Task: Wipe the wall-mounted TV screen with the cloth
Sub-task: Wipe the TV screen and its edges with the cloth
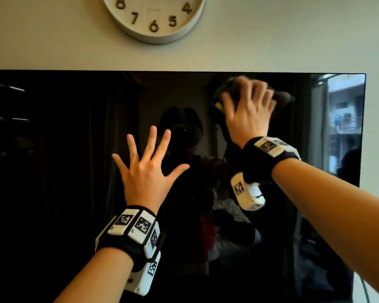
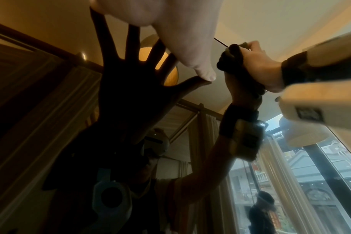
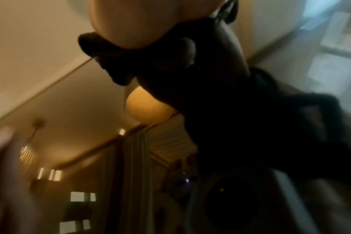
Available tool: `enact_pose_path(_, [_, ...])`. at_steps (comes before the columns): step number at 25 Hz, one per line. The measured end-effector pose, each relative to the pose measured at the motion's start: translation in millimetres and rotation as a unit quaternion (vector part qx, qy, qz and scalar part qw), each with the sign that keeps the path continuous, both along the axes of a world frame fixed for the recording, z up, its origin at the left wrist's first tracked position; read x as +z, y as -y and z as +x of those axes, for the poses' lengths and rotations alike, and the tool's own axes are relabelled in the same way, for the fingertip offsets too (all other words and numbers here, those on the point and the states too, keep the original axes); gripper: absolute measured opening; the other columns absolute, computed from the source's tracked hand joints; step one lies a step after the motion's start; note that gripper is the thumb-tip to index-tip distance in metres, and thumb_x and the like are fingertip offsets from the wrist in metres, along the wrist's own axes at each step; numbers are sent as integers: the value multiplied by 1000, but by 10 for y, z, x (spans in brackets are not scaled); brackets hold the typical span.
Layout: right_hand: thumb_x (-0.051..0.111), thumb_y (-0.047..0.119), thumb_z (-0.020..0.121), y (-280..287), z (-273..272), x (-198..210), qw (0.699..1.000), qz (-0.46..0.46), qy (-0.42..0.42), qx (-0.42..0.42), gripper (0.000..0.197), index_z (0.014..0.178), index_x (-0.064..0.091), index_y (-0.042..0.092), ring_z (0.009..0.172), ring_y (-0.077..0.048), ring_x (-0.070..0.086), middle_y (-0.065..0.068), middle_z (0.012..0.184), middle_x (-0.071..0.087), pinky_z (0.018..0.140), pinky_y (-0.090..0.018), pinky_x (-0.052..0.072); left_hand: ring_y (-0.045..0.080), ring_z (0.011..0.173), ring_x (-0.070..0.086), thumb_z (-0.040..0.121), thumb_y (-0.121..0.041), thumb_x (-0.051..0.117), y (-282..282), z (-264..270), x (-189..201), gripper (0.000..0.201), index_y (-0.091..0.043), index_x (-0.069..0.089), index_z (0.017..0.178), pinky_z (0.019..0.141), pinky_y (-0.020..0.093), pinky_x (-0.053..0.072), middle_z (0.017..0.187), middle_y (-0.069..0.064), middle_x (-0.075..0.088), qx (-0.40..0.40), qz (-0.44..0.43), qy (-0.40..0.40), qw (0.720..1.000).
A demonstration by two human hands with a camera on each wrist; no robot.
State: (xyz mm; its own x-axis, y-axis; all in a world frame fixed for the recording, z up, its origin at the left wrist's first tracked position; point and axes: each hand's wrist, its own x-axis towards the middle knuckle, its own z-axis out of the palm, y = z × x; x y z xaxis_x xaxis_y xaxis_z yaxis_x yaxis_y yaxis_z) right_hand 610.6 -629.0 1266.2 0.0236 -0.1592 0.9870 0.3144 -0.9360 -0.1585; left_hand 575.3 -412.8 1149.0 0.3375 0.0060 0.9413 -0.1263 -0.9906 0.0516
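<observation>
Below the wall clock (image 1: 154, 17), the right hand (image 1: 248, 110) curls its fingers over the dark cloth (image 1: 281, 97) against the TV screen (image 1: 53, 160) to wipe, while the left hand (image 1: 144, 171), fingers spread, likely steadies it.

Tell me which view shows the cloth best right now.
The left wrist view: the dark cloth is sharp, bunched in the right hand. The head view blurs it behind that hand; the right wrist view shows a dark, blurred silhouette.
</observation>
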Motion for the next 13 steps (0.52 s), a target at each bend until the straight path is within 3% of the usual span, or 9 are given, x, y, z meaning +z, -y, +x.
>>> enact_pose_path(2, [44,53,91,112,28,-39,997,-80,-3,-17,45,125,45,25,102,-32,42,-11,117,46,85,-42,33,47,145,20,81,-76,40,-2,10,-12,84,-33,29,153,102,78,23,160,0,28,3,4,1,1000])
enact_pose_path(5, [41,53,92,302,-20,116,996,81,-21,8,47,128,44,23,107,-34,41,-13,122,45,87,-43,31,48,144,19,84,-75,41,2,32,-29,83,-32,27,153,102,79,20,160,2,26,-3,2,5,1000])
enact_pose_path(6, [42,52,91,276,-20,90,998,59,-18,5,46,128,44,24,106,-33,41,-12,122,45,86,-43,31,48,145,17,86,-75,41,10,43,-34,81,-32,26,153,102,79,18,161,3,24,-6,2,5,1000])
enact_pose_path(9, [47,52,91,259,20,-36,989,-149,14,-19,43,124,47,25,100,-32,43,-10,118,49,82,-44,35,47,146,10,86,-75,37,12,60,-41,81,-34,23,154,103,80,13,162,3,20,-20,-6,-2,1000])
enact_pose_path(12, [43,53,91,432,-18,151,1000,11,-5,13,44,126,45,25,104,-34,42,-11,122,46,86,-44,34,50,146,7,86,-75,37,78,-4,-33,80,-35,22,154,103,80,15,163,5,16,-33,-24,-13,999])
enact_pose_path(13, [43,52,91,412,-12,121,1000,19,-9,10,44,126,46,25,104,-33,42,-11,122,46,85,-43,33,52,145,7,87,-74,37,151,-36,-28,79,-36,22,154,103,80,17,164,5,13,-39,-25,-13,999])
